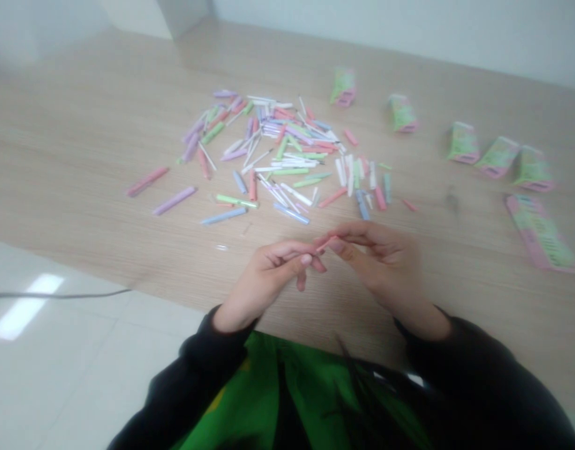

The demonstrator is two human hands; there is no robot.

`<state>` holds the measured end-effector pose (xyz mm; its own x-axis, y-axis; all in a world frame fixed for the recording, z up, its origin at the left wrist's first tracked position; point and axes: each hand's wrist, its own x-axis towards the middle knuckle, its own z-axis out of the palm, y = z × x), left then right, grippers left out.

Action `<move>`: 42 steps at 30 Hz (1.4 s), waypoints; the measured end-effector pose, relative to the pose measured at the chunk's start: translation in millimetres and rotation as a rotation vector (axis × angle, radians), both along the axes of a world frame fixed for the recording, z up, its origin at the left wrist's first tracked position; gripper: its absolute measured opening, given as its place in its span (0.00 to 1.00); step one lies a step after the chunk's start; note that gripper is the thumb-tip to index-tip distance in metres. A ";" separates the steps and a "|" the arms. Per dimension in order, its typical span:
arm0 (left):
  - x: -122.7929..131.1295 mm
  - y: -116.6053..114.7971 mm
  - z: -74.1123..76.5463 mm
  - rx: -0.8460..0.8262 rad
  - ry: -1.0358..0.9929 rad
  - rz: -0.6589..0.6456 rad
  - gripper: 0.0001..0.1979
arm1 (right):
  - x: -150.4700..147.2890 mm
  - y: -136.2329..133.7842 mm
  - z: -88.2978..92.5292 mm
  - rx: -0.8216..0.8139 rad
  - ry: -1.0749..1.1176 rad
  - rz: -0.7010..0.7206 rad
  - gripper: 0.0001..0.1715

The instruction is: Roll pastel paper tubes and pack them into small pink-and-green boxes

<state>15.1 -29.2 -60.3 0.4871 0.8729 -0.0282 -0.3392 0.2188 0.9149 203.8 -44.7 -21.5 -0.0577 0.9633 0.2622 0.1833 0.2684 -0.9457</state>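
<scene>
Just in front of my body, my left hand (274, 270) and my right hand (385, 259) meet fingertip to fingertip over the table. Both pinch a small pink pen part (325, 244), mostly covered by the fingers. Beyond them lies a loose heap of pen parts: white sticks with dark tips, like refills (294, 164), and pastel tubes and caps. Nearest the hands are a blue pen tube (291, 213), a blue piece (362, 205) and a green tube (235, 201). A purple tube (175, 200) and a pink tube (147, 182) lie apart at the left.
Several green-and-pink boxes (464, 144) stand along the back right of the wooden table (81, 156). Another box (543, 234) lies flat at the right. A tiny clear piece (221, 247) rests near the front edge. A dark cable (57, 294) runs in from the left.
</scene>
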 end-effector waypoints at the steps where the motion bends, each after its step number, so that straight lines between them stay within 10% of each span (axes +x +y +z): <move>1: 0.1 0.1 -0.5 0.003 0.001 0.003 0.06 | 0.0 -0.1 0.0 0.004 -0.011 -0.007 0.03; 42: 1.8 1.7 -0.2 -0.035 -0.018 -0.003 0.10 | 0.7 -0.5 -5.3 0.091 -0.178 0.024 0.06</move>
<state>16.8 -27.5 -60.5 0.4908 0.8699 -0.0499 -0.3549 0.2519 0.9003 204.5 -45.2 -26.8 -0.1332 0.9339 0.3318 0.3380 0.3575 -0.8706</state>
